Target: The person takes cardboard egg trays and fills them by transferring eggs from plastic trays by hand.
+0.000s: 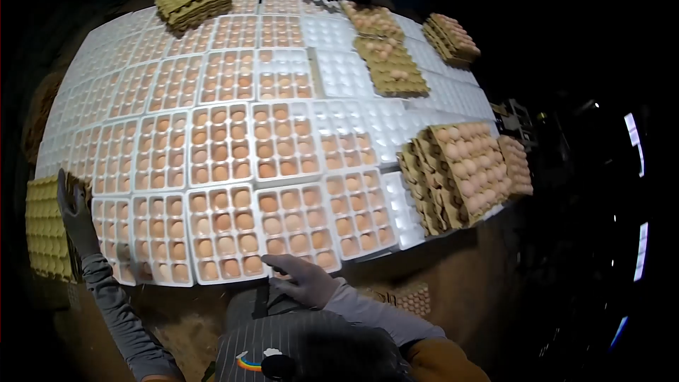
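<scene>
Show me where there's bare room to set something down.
No bare tabletop shows. Eggless white trays lie left of the partly filled carton, and between it and the large carton stack. Open floor shows between the left forearm and striped clothing. Crowded: the egg-filled trays, centre and left.

Egg trays [221,143]: white.
Eggs [223,221]: pinkish tan.
Cartons [391,71]: olive-yellow.
Apron [244,332]: dark, pale pinstripes, rainbow motif.
Gloves [316,284]: grey.

Garment [311,325] dark, pinstriped; rainbow [249,365] and white cloud [272,352] motifs. Left sleeve [124,318] grey, wrinkled. Left glove [81,226], right glove [310,283]: grey.
</scene>
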`<action>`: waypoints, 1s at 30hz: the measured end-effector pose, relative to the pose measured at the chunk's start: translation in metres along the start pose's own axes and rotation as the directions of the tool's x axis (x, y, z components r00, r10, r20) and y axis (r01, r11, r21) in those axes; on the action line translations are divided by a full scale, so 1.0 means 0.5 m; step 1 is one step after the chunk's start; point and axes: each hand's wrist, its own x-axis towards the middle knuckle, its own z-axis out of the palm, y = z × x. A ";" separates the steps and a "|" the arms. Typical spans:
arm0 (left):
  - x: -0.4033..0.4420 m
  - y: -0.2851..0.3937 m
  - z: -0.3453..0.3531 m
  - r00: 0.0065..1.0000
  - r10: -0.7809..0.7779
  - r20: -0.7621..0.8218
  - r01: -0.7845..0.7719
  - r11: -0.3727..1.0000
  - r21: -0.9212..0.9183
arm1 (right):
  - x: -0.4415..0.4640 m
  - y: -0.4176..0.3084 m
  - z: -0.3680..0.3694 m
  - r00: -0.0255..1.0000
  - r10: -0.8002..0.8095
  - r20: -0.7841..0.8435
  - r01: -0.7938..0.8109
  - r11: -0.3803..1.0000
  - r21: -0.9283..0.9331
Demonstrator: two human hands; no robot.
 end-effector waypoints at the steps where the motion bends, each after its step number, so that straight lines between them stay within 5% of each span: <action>1: -0.025 0.084 0.102 0.989 0.082 0.121 -0.074 0.995 -0.070 | -0.014 0.004 -0.027 0.997 -0.080 -0.013 0.079 0.994 -0.079; 4: -0.146 0.386 0.363 0.867 0.260 0.425 -0.154 0.951 -0.268 | -0.069 0.006 -0.144 0.987 -0.158 -0.016 0.154 0.975 -0.158; 10: -0.355 0.870 0.716 0.621 0.572 0.537 -0.268 0.798 -0.540 | -0.235 0.010 -0.580 0.951 -0.310 -0.017 0.297 0.923 -0.246; 11: -0.373 0.928 0.762 0.608 0.560 0.563 -0.270 0.812 -0.517 | -0.266 0.033 -0.652 0.890 -0.453 -0.059 0.398 0.833 -0.385; 14: -0.415 1.016 0.898 0.563 0.615 0.552 -0.466 0.788 -0.402 | -0.289 0.003 -0.879 0.931 -0.329 -0.161 0.221 0.855 -0.469; 15: -0.416 1.027 0.915 0.520 0.597 0.611 -0.463 0.798 -0.386 | -0.285 -0.006 -0.931 0.960 -0.126 -0.251 0.030 0.935 -0.354; 16: -0.414 1.037 0.924 0.476 0.574 0.667 -0.459 0.809 -0.368 | -0.263 -0.006 -0.984 0.965 -0.083 -0.249 -0.037 0.896 -0.442; 17: -0.414 1.045 0.929 0.482 0.553 0.680 -0.458 0.821 -0.342 | -0.222 0.036 -1.035 0.928 -0.356 -0.106 0.219 0.754 -0.619; 20: -0.411 1.078 0.901 0.464 0.430 0.774 -0.458 0.865 -0.206 | -0.078 0.107 -1.098 0.917 -0.393 -0.072 0.256 0.718 -0.648; 23: -0.408 1.077 0.887 0.595 0.206 0.777 0.164 0.915 -0.369 | 0.036 0.164 -1.112 0.926 -0.295 0.235 0.375 0.656 -0.655; 24: -0.404 1.080 0.876 0.638 0.076 0.766 0.447 0.773 -0.450 | 0.055 0.187 -1.111 0.915 -0.268 0.302 0.403 0.650 -0.644; 26: -0.382 1.079 0.844 0.523 -0.093 0.847 0.825 0.306 -0.476 | 0.055 0.155 -1.118 0.946 -0.166 0.277 0.306 0.735 -0.605; 28: -0.366 1.069 0.824 0.370 -0.016 0.929 0.759 0.582 -0.293 | 0.053 0.136 -1.137 0.972 -0.090 0.218 0.176 0.894 -0.412; 29: -0.381 1.091 0.818 0.404 0.035 0.914 0.454 0.860 -0.234 | 0.054 0.129 -1.150 0.990 -0.063 0.129 0.070 0.996 -0.048; 30: -0.408 1.129 0.817 0.411 0.095 0.907 0.069 0.988 -0.135 | 0.054 0.116 -1.163 0.999 0.002 0.054 -0.020 0.943 0.331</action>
